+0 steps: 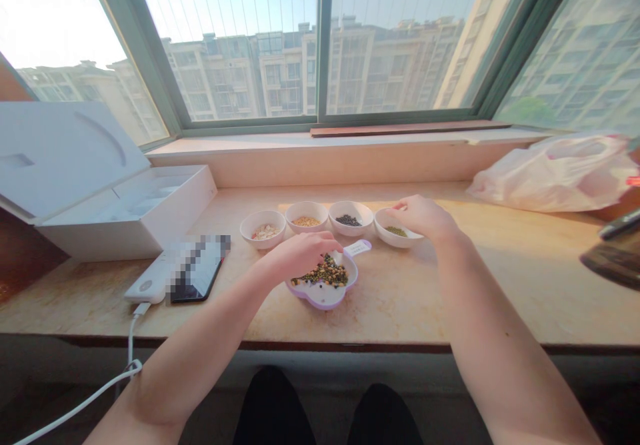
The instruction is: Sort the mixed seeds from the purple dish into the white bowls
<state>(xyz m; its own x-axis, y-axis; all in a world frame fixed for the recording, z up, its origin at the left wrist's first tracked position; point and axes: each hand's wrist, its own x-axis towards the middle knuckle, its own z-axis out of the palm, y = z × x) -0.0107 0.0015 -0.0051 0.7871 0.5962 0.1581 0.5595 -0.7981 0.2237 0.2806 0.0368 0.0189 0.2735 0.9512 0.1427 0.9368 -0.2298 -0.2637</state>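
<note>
My left hand (303, 255) curves down over a heap of mixed dark and green seeds (323, 273), which lies in a white dish with a lilac rim and a short handle (325, 300). My right hand (423, 217) reaches into a small white bowl of green seeds (393, 228) from the right. Whether either hand pinches any seeds is hidden. To the left stand three more white bowls in a row: pale flakes (263, 227), yellow grains (307, 216) and black seeds (350, 217).
A stone-topped sill (500, 278) bears everything. On its left are an open white box (125, 212), a white power bank (147, 284) with a cable, and a partly pixelated phone (200, 275). A crumpled plastic bag (555, 175) lies at the right, below the window.
</note>
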